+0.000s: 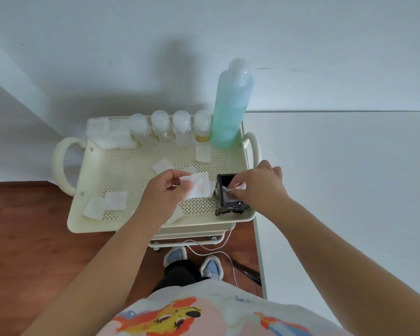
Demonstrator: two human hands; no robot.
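Note:
My left hand pinches a square white cotton pad above the middle of the cream cart tray. My right hand pinches a small white cotton swab or wad at the open top of a small black square box. The box stands in the tray's front right corner. What is inside the box is hidden.
Several small clear bottles line the tray's back edge beside a tall green-blue bottle. Loose cotton pads lie front left, a stack back left. A white surface adjoins on the right. A white cable hangs below, near my feet.

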